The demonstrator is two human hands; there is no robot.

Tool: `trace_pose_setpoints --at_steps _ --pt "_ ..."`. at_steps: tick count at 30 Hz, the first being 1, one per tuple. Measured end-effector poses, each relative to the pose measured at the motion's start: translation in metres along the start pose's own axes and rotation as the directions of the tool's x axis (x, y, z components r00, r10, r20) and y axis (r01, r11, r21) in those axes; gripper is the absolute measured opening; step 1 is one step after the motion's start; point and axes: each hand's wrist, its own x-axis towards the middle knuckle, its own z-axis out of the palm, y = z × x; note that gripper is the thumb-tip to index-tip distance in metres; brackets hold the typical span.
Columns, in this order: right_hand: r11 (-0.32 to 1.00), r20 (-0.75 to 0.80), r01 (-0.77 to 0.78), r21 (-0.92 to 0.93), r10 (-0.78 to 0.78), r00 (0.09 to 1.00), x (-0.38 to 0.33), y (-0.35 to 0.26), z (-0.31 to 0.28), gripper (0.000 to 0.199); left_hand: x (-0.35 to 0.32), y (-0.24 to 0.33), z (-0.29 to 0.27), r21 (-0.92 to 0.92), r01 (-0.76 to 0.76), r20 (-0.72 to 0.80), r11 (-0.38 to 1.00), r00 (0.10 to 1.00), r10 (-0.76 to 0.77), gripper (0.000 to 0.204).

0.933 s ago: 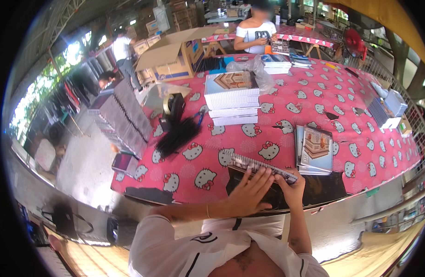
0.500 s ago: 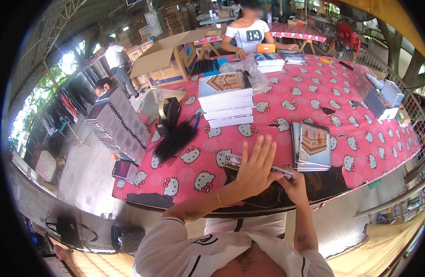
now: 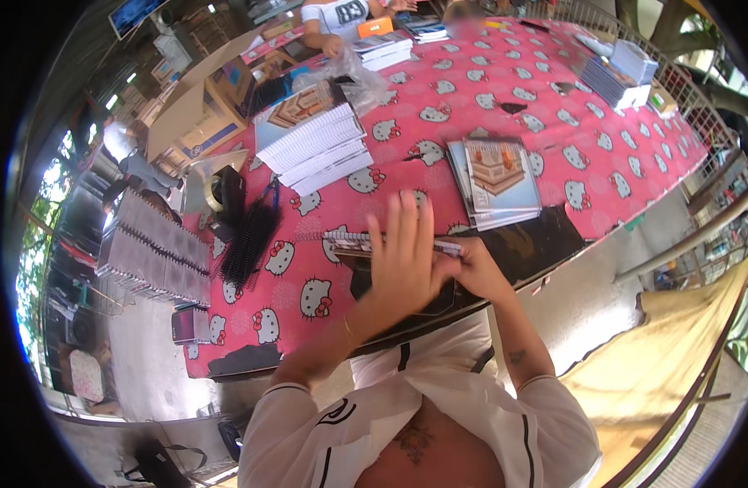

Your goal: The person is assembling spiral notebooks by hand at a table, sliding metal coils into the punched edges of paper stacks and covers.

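I hold a spiral-bound notebook (image 3: pixel 349 241) edge-up at the near side of a table covered in a pink cartoon-cat cloth (image 3: pixel 504 89). My left hand (image 3: pixel 402 256) lies flat against the notebook's near face, fingers spread and pointing away from me. My right hand (image 3: pixel 471 268) grips the notebook's right end. Just right of the hands lies a short pile of notebooks with a building picture on the cover (image 3: pixel 496 180).
A tall stack of notebooks (image 3: pixel 313 142) stands at mid-left, with a bundle of black binding combs (image 3: pixel 248 240) beside it. Further notebook stacks (image 3: pixel 622 77) sit far right. Another person (image 3: pixel 337 20) works at the far end. Cardboard boxes (image 3: pixel 195 114) stand to the left.
My head has tilted, so the table now slants across the view. My left hand has slid up over the notebook's face while the right hand keeps its grip on the end.
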Motion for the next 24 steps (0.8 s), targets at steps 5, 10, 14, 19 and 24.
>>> trace_pose_setpoints --at_steps 5,10,14,19,24 --pt "0.999 0.02 -0.022 -0.048 0.023 1.0 0.0 -0.002 -0.001 0.025 -0.056 0.017 0.013 -0.219 -0.062 0.027 0.974 0.997 0.069 0.084" --pt "0.998 0.017 -0.037 -0.045 0.038 0.999 0.004 -0.001 -0.001 0.023 0.012 -0.01 -0.003 0.111 -0.019 0.114 0.994 0.993 0.006 0.089" --pt "1.0 -0.038 0.004 -0.003 -0.004 0.999 0.009 -0.001 0.006 0.018 -0.059 0.011 0.02 -0.151 -0.038 0.028 0.988 0.999 0.043 0.088" --pt "0.997 -0.026 -0.039 -0.067 0.037 0.999 0.006 -0.004 0.003 0.016 -0.022 -0.001 0.001 -0.108 -0.062 0.077 0.992 0.995 0.07 0.085" --pt "0.997 -0.073 -0.025 -0.074 0.019 0.997 0.006 -0.004 0.005 0.02 -0.012 -0.002 -0.013 -0.144 -0.009 -0.062 0.99 0.998 0.0 0.056"
